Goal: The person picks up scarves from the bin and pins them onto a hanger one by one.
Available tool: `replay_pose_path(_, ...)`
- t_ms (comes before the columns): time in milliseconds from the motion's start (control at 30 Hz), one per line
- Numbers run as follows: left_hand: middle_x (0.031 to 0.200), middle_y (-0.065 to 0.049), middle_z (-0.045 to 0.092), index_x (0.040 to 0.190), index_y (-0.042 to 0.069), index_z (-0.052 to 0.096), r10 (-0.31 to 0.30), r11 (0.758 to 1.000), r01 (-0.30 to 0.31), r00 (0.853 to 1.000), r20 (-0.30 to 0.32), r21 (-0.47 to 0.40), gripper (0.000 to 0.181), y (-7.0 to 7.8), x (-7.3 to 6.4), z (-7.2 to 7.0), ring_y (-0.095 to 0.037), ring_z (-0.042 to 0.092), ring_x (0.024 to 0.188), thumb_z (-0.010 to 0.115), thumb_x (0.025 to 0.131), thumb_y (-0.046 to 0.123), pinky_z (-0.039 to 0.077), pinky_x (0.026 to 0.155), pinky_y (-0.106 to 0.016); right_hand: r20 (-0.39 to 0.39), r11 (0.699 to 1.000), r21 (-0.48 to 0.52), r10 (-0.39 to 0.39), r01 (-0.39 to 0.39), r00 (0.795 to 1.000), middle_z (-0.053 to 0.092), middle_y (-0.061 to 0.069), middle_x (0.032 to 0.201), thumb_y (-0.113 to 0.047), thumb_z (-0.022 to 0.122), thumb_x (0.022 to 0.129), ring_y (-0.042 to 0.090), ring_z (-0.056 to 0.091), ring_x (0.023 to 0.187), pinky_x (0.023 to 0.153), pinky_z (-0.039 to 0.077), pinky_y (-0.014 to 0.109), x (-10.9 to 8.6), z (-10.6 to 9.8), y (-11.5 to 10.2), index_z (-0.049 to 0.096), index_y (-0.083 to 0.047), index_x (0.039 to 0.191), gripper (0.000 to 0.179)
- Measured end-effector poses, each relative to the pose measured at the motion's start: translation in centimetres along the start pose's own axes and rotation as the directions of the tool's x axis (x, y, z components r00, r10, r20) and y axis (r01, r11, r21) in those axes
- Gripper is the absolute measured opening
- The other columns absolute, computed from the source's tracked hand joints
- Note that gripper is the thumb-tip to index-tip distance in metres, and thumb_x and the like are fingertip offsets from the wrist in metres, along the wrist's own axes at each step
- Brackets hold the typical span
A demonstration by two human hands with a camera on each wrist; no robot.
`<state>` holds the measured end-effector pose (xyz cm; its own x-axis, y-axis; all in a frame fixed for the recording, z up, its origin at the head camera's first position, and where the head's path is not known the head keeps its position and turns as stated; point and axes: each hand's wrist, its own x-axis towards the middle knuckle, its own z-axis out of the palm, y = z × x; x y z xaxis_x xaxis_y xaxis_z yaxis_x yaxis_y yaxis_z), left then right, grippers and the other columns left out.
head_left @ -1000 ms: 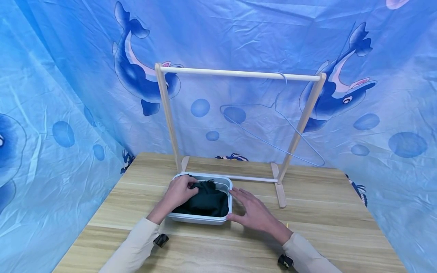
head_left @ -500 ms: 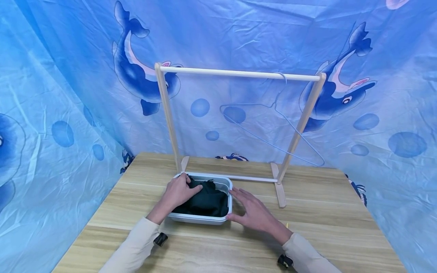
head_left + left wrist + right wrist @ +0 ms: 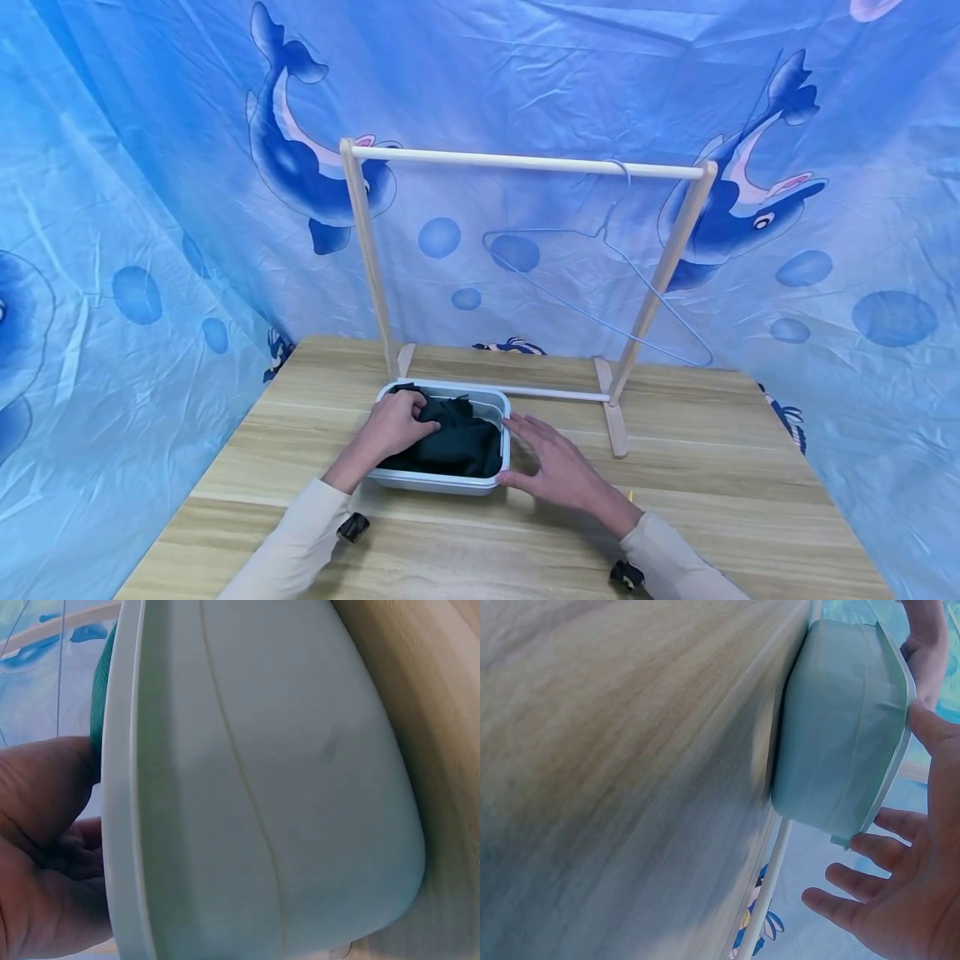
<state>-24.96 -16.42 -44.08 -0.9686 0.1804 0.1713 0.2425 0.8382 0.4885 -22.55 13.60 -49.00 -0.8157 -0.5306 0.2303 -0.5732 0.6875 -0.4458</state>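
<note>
A pale blue-green plastic tub (image 3: 438,482) stands on the table with a crumpled dark green cloth (image 3: 457,446) inside. Over the tub's left end reaches my left hand (image 3: 393,427), its curled fingers and thumb gripping a fold of the cloth; the fingertips are partly hidden. In the left wrist view, green fabric (image 3: 100,697) shows by the thumb at the rim. My right hand (image 3: 555,467) touches the tub's right end, thumb at the near corner and straight fingers at the far one. In the right wrist view, that hand (image 3: 915,870) has its fingers spread.
Behind the tub stands a wooden clothes rack (image 3: 525,162). A thin blue wire hanger (image 3: 603,233) hangs tilted from its bar on the right. Part of a small yellow thing (image 3: 631,496) shows by my right wrist. A blue dolphin-print curtain (image 3: 450,75) surrounds the wooden table (image 3: 720,467).
My left thumb and fingers have shifted slightly over the cloth, and more cloth shows at the tub's far-left rim than half a second ago. The right hand, tub and hanger have stayed put.
</note>
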Motion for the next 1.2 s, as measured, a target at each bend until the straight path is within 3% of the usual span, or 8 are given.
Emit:
replay_pose_path(133, 0.073, 0.001, 0.064, 0.08, 0.009, 0.073, 0.047, 0.999, -0.048, 0.998, -0.041, -0.024, 0.014, 0.0, -0.1, 0.1, -0.015, 0.058, 0.071, 0.083, 0.085, 0.017, 0.049, 0.069, -0.037, -0.005, 1.0, -0.005, -0.01, 0.01, 1.0, 0.04, 0.004, 0.162, -0.075, 0.06, 0.088, 0.036, 0.04, 0.146, 0.109, 0.041, 0.061, 0.0, 0.0, 0.0, 0.043, -0.02, 0.157, 0.089)
replay_pose_path(300, 0.069, 0.002, 0.061, 0.077, 0.011, 0.075, 0.062, 0.996, -0.069, 0.992, -0.107, -0.057, 0.012, 0.1, -0.3, 0.1, -0.012, 0.054, 0.067, 0.082, 0.085, 0.015, 0.046, 0.064, -0.034, -0.007, 1.0, -0.008, -0.017, 0.017, 1.0, 0.041, 0.005, 0.162, -0.075, 0.06, 0.088, 0.036, 0.041, 0.146, 0.109, 0.041, 0.061, -0.1, 0.0, 0.0, 0.043, -0.02, 0.157, 0.089)
replay_pose_path(567, 0.08, -0.001, 0.073, 0.091, 0.008, 0.08, -0.007, 0.985, -0.024, 0.984, -0.179, -0.172, 0.009, 0.2, -0.7, 0.2, -0.01, 0.066, 0.07, 0.082, 0.086, 0.015, 0.056, 0.07, -0.037, -0.01, 1.0, -0.013, -0.014, 0.014, 1.0, 0.039, 0.003, 0.162, -0.076, 0.059, 0.088, 0.034, 0.039, 0.147, 0.11, 0.04, 0.06, -0.1, 0.1, 0.1, 0.042, -0.021, 0.158, 0.091)
replay_pose_path(867, 0.086, -0.006, 0.076, 0.097, 0.002, 0.08, -0.078, 0.936, -0.005, 0.972, -0.222, -0.352, 0.015, 0.5, -1.2, -0.3, -0.012, 0.069, 0.074, 0.082, 0.086, 0.012, 0.057, 0.072, -0.031, -0.008, 1.0, -0.009, -0.029, 0.029, 1.0, 0.04, 0.006, 0.161, -0.074, 0.06, 0.089, 0.037, 0.04, 0.146, 0.111, 0.039, 0.06, 0.0, 0.0, 0.1, 0.042, -0.019, 0.158, 0.09)
replay_pose_path(1200, 0.085, -0.005, 0.074, 0.101, 0.002, 0.08, -0.106, 0.912, -0.029, 0.947, -0.302, -0.41, 0.02, 1.4, -1.8, -0.9, -0.013, 0.068, 0.074, 0.082, 0.086, 0.015, 0.056, 0.072, -0.027, -0.018, 0.999, -0.008, -0.035, 0.035, 0.999, 0.04, 0.003, 0.162, -0.074, 0.061, 0.088, 0.037, 0.04, 0.146, 0.11, 0.041, 0.06, -0.1, 0.0, 0.1, 0.043, -0.021, 0.157, 0.089)
